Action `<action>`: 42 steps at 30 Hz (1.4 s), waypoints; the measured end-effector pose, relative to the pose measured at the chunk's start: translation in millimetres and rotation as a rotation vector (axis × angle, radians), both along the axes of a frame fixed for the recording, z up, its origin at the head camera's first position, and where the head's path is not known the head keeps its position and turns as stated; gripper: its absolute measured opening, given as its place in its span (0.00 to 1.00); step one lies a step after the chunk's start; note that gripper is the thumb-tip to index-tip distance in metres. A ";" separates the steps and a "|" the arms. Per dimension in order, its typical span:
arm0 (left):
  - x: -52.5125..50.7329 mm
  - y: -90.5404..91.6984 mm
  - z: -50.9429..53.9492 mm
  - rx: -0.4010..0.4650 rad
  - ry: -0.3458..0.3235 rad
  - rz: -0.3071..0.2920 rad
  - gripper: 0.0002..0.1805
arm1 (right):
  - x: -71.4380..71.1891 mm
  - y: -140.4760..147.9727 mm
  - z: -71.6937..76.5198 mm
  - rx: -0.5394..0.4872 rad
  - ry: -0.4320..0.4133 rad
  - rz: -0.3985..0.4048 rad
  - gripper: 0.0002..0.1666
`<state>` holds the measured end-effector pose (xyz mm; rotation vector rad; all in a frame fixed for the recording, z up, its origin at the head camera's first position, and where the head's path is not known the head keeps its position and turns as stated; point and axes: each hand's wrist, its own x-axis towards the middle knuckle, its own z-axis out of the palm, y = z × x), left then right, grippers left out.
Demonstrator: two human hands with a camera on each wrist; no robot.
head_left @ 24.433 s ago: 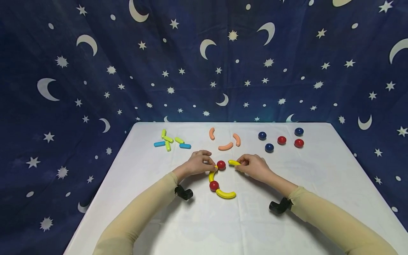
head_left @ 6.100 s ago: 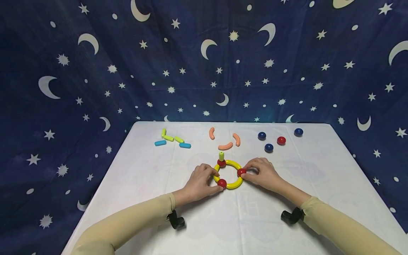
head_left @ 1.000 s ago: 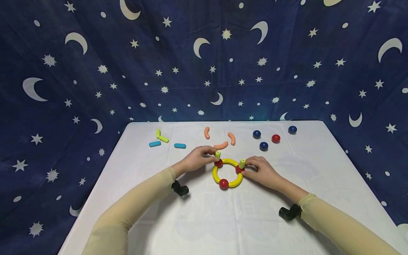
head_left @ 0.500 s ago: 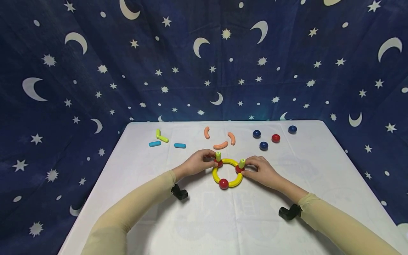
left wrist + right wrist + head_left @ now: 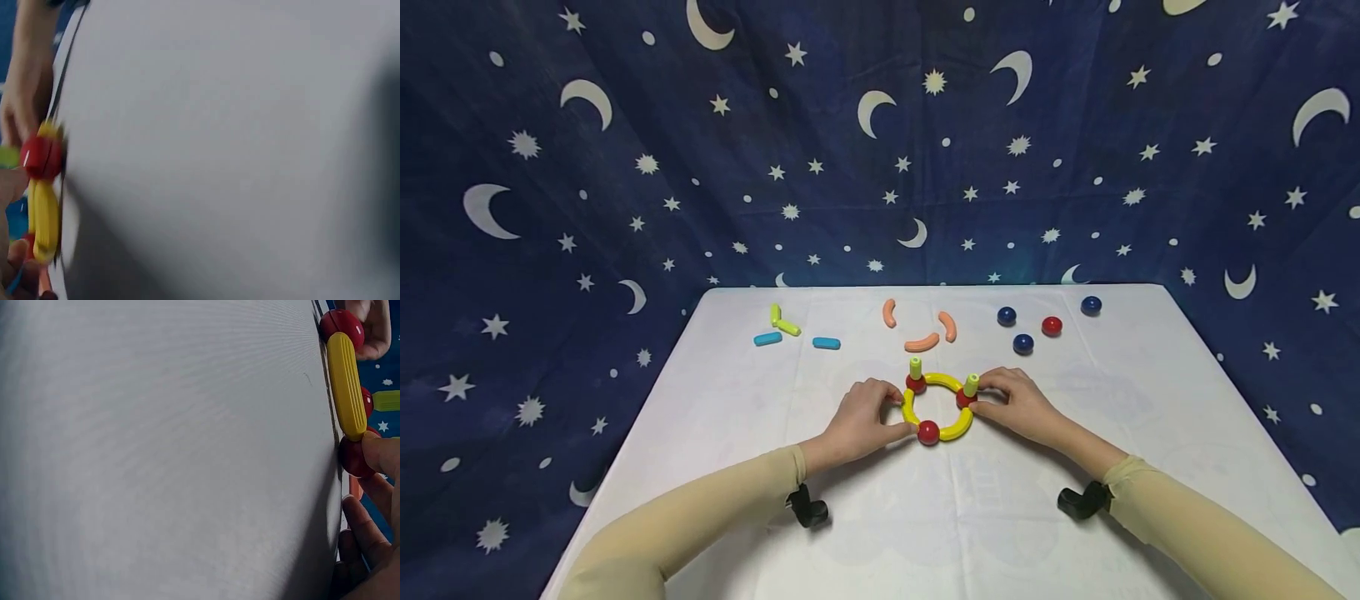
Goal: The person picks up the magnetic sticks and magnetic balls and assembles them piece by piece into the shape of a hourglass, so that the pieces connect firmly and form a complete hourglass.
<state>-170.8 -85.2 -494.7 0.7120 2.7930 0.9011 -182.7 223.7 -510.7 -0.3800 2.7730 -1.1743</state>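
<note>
Lying flat on the white table (image 5: 865,533), a ring (image 5: 957,428) of yellow curved plastic-looking rods and glossy red balls sits between both hands. Its rodless near ball (image 5: 928,432) is just right of the left hand (image 5: 859,423), whose thumb and forefinger hold the ring's left arc (image 5: 909,409). The right hand (image 5: 1018,404) pinches the right ball (image 5: 964,401); short lime-green rods (image 5: 915,368) stand on that and the far ball (image 5: 916,385).

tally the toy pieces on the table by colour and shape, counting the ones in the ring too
Red balls: 4
Dark blue balls: 3
Yellow curved pieces: 3
Orange curved pieces: 3
Lime green sticks: 4
Light blue sticks: 2
Total: 19
</note>
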 end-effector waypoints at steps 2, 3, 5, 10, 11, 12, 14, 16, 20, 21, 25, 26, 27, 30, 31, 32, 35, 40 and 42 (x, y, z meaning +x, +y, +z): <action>9.5 4.1 -2.2 -0.036 0.043 -0.019 0.31 | -0.1 -0.4 0.8 0.004 0.001 -0.006 0.21; 13.1 6.2 -3.4 -0.054 0.059 -0.027 0.31 | -0.1 -0.7 1.2 0.004 0.001 -0.009 0.20; 17.7 10.1 -5.5 -0.082 0.085 -0.039 0.31 | -0.4 -1.7 1.7 0.009 0.003 -0.017 0.21; 17.4 14.9 -7.8 -0.074 0.111 -0.036 0.26 | -0.6 -4.3 1.1 -0.008 0.006 -0.026 0.22; 16.6 15.1 -8.1 -0.067 0.112 -0.036 0.25 | -0.4 -4.8 0.9 -0.011 0.008 -0.026 0.23; 16.2 15.2 -7.8 -0.062 0.111 -0.035 0.23 | -0.2 -4.9 0.7 -0.015 0.010 -0.024 0.22; 15.1 14.9 -7.5 -0.058 0.113 -0.041 0.21 | 0.2 -5.0 0.8 -0.014 0.014 -0.025 0.21; 13.8 13.8 -6.5 -0.053 0.107 -0.047 0.19 | 0.9 -5.0 1.4 -0.006 0.020 -0.026 0.22; 10.5 7.7 -3.7 -0.056 0.096 -0.054 0.18 | 2.4 -4.6 3.0 -0.006 0.022 -0.031 0.22; 9.3 5.9 -2.9 -0.057 0.094 -0.053 0.19 | 2.7 -4.3 3.0 -0.007 0.026 -0.029 0.22; 3.3 -0.4 -2.1 -0.097 0.107 -0.062 0.23 | 4.2 -4.6 1.8 -0.019 0.021 -0.020 0.20; 1.5 -1.3 -2.1 -0.108 0.112 -0.065 0.24 | 4.7 -5.0 1.4 -0.023 0.022 -0.014 0.20; -0.4 -2.0 -2.2 -0.121 0.118 -0.068 0.24 | 5.4 -5.6 1.1 -0.023 0.025 -0.007 0.20; -6.1 -3.6 -2.3 -0.128 0.120 -0.065 0.25 | 8.5 -8.0 1.0 -0.017 0.031 0.017 0.18; -8.0 -3.9 -1.9 -0.117 0.108 -0.056 0.25 | 9.8 -8.7 1.1 -0.013 0.031 0.026 0.17; -9.6 -4.2 -1.3 -0.103 0.095 -0.045 0.24 | 11.2 -9.7 1.5 -0.007 0.027 0.033 0.16; -15.4 -5.8 -0.8 -0.061 0.047 -0.009 0.22 | 16.2 -11.9 2.8 -0.003 -0.010 0.048 0.14; -26.3 -9.2 -2.6 -0.010 0.029 0.007 0.20 | 25.9 -16.6 4.5 -0.016 -0.069 0.084 0.16; -30.7 -10.0 -3.5 0.002 0.032 0.002 0.21 | 30.6 -19.7 4.8 -0.014 -0.068 0.115 0.17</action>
